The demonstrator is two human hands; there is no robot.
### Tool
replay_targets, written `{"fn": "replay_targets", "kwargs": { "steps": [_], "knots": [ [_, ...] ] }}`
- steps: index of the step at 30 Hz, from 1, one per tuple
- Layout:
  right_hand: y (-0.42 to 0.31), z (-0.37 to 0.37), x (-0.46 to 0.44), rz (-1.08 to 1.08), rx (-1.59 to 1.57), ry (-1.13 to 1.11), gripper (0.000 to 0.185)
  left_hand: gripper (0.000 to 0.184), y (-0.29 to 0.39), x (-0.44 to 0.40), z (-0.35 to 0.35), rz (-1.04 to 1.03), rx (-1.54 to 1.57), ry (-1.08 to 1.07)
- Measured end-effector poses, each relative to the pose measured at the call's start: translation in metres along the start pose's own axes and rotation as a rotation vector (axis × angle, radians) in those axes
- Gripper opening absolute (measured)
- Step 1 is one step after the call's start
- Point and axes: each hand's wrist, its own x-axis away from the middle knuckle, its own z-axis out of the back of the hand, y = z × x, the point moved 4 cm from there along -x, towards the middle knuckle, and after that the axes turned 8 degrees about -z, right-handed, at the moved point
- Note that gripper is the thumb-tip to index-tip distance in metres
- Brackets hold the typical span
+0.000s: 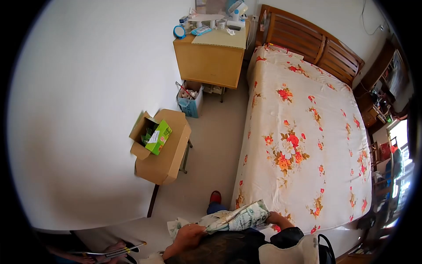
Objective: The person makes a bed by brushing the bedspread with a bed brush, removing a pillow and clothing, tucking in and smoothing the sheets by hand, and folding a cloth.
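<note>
Near the bottom centre, a bundled white cloth with a green pattern (246,217) is held close in front of the body. My left hand (190,235) grips the cloth's left part, fingers wrapped on it. At the cloth's right end, my right hand (278,218) is closed on its edge, partly hidden by the sleeve. The cloth overlaps the near edge of the bed's floral sheet (303,176).
A cardboard box (169,149) with a green carton (158,137) stands on a small stand at left. Beyond are a bin box (191,108) and a desk (209,64). Another person's hand and a pole show bottom left (114,251). Shelves line the right.
</note>
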Motion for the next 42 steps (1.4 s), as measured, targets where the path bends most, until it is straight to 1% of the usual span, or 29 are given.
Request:
{"fn": "replay_targets", "kwargs": {
  "steps": [1,2,3,4,7,9,11,12,14,15,17,18,19,21,23,24,25,27,29,30,32,33,35,37,38,39,40,41,42],
  "knots": [
    [0.000,0.007,-0.001,-0.039,0.012,-0.024,0.051,0.015,-0.004,-0.022,0.005,0.002,0.058,-0.026],
    [-0.003,0.019,-0.003,-0.052,0.000,-0.023,0.051,0.016,-0.007,-0.049,0.013,-0.046,0.069,-0.007],
    [-0.013,0.038,0.005,-0.079,-0.033,-0.025,0.055,0.016,-0.012,-0.078,0.023,-0.060,0.076,-0.017],
    [-0.026,0.060,0.015,-0.105,-0.065,-0.025,0.059,0.016,-0.016,-0.105,0.030,-0.087,0.056,-0.052],
    [-0.072,0.137,0.041,-0.108,-0.074,0.040,0.059,0.015,-0.034,-0.176,0.044,-0.148,0.001,-0.108],
    [-0.076,0.171,0.054,-0.314,-0.558,0.119,0.057,0.015,-0.047,-0.218,0.051,-0.181,-0.045,-0.140],
    [-0.060,0.187,0.035,-0.288,-0.894,0.199,0.049,0.015,-0.052,-0.263,0.060,-0.320,-0.039,-0.092],
    [-0.067,0.198,0.034,-0.289,-0.912,0.209,0.049,0.014,-0.056,-0.286,0.063,-0.347,-0.024,-0.110],
    [-0.074,0.221,0.041,-0.222,-1.184,0.404,0.040,0.014,-0.070,-0.334,0.064,-0.385,-0.014,-0.165],
    [-0.073,0.225,0.042,-0.237,-1.202,0.412,0.040,0.015,-0.076,-0.355,0.062,-0.398,-0.008,-0.213],
    [-0.075,0.236,0.042,-0.104,-1.539,0.485,0.032,0.015,-0.094,-0.399,0.053,-0.456,0.030,-0.269],
    [-0.082,0.256,0.043,-0.100,-1.539,0.503,0.032,0.015,-0.099,-0.422,0.049,-0.510,0.059,-0.266],
    [-0.094,0.274,0.051,0.034,-1.668,0.581,0.034,0.014,-0.102,-0.442,0.047,-0.559,0.081,-0.267],
    [-0.117,0.294,0.067,0.300,-1.937,0.718,0.038,0.013,-0.107,-0.488,0.039,-0.554,0.105,-0.316],
    [-0.129,0.323,0.077,0.452,-2.117,0.830,0.038,0.012,-0.108,-0.535,0.026,-0.634,0.088,-0.307],
    [-0.112,0.329,0.070,0.477,-2.156,0.897,0.035,0.012,-0.111,-0.561,0.015,-0.643,0.088,-0.329],
    [-0.111,0.342,0.074,0.611,-2.202,1.003,0.033,0.011,-0.115,-0.587,0.001,-0.629,0.108,-0.342],
    [-0.100,0.369,0.079,0.678,-2.152,1.150,0.036,0.010,-0.120,-0.638,-0.029,-0.620,0.124,-0.357],
    [-0.086,0.401,0.080,0.717,-2.219,1.241,0.037,0.011,-0.120,-0.683,-0.065,-0.634,0.114,-0.375],
    [-0.077,0.419,0.077,0.686,-2.165,1.301,0.038,0.011,-0.119,-0.709,-0.084,-0.632,0.106,-0.377],
    [-0.077,0.466,0.074,0.643,-2.213,1.322,0.037,0.011,-0.112,-0.757,-0.121,-0.629,0.187,-0.381],
    [-0.071,0.490,0.059,0.643,-2.221,1.352,0.037,0.011,-0.113,-0.788,-0.143,-0.639,0.175,-0.385],
    [-0.031,0.516,0.025,0.573,-2.264,1.375,0.038,0.012,-0.117,-0.826,-0.184,-0.604,0.201,-0.403],
    [0.025,0.531,-0.022,0.377,-2.240,1.424,0.037,0.014,-0.122,-0.865,-0.220,-0.609,0.196,-0.451],
    [0.045,0.541,-0.047,0.382,-2.275,1.388,0.037,0.015,-0.135,-0.886,-0.237,-0.548,0.200,-0.429],
    [0.068,0.546,-0.074,0.273,-2.337,1.356,0.036,0.015,-0.148,-0.912,-0.252,-0.499,0.197,-0.405],
    [0.081,0.550,-0.095,0.046,-2.271,1.307,0.037,0.021,-0.167,-0.932,-0.261,-0.370,0.168,-0.489],
    [0.095,0.551,-0.114,-0.176,-2.192,1.244,0.038,0.033,-0.203,-0.950,-0.278,-0.269,0.112,-0.483],
    [0.102,0.546,-0.129,-0.440,-2.090,1.168,0.042,0.044,-0.225,-0.971,-0.277,-0.142,0.053,-0.490]
  ]
}}
